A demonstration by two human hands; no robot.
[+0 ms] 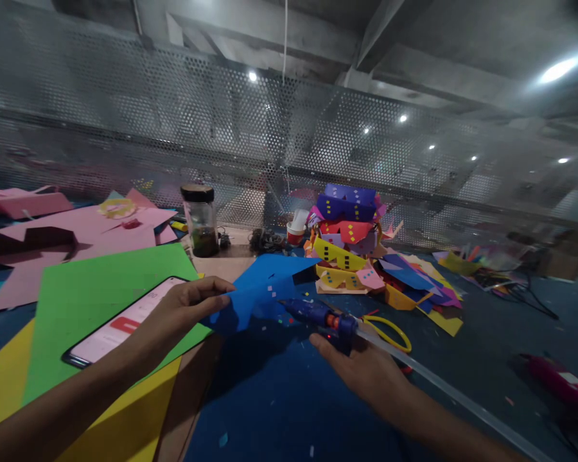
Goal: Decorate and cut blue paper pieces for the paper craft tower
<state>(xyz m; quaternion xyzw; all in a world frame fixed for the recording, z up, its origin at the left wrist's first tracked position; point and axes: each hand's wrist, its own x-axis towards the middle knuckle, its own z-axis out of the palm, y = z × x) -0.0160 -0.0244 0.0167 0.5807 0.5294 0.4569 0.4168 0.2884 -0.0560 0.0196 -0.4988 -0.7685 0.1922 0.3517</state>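
Observation:
Between the thumb and fingers of my left hand (192, 301) is the edge of a blue paper piece (250, 292), with a few small pale squares near its right part. My right hand (366, 372) grips a blue hot glue gun (318, 314), its nozzle pointing left at the paper; whether the tip touches is unclear. A long clear glue stick (428, 375) sticks out of the gun's back. Under my left forearm a phone (125, 324) with a lit screen lies on a green sheet (91, 276). Tiny paper bits are scattered below the blue paper.
A stack of coloured paper bands (344, 247) stands behind the glue gun, beside loose paper pieces (419, 279). Yellow-handled scissors (395, 330) lie near my right hand. A lidded jar (201, 221) stands at the back; a magenta glue gun (561, 382) lies far right. Pink sheets (110, 234) spread left.

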